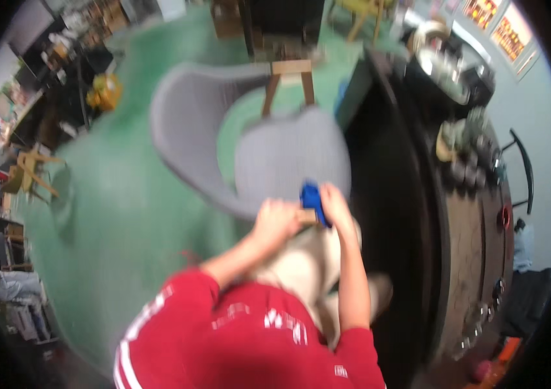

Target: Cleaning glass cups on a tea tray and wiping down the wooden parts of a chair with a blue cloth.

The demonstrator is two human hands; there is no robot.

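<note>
A grey upholstered chair (291,159) with a curved back and pale wooden parts is in front of me. My left hand (276,222) is closed around a wooden part (307,216) at the chair's near side. Beside it, my right hand (335,204) is closed on a blue cloth (312,196), which lies against the end of that wood. Motion blur softens both hands, and my fingers hide part of the wood.
A long dark counter (389,194) runs close along my right. Cups and other dishes (466,152) stand on it. Green floor (94,214) stretches to the left, with a wooden chair (32,172) and a yellow bag-like object (104,92) farther off.
</note>
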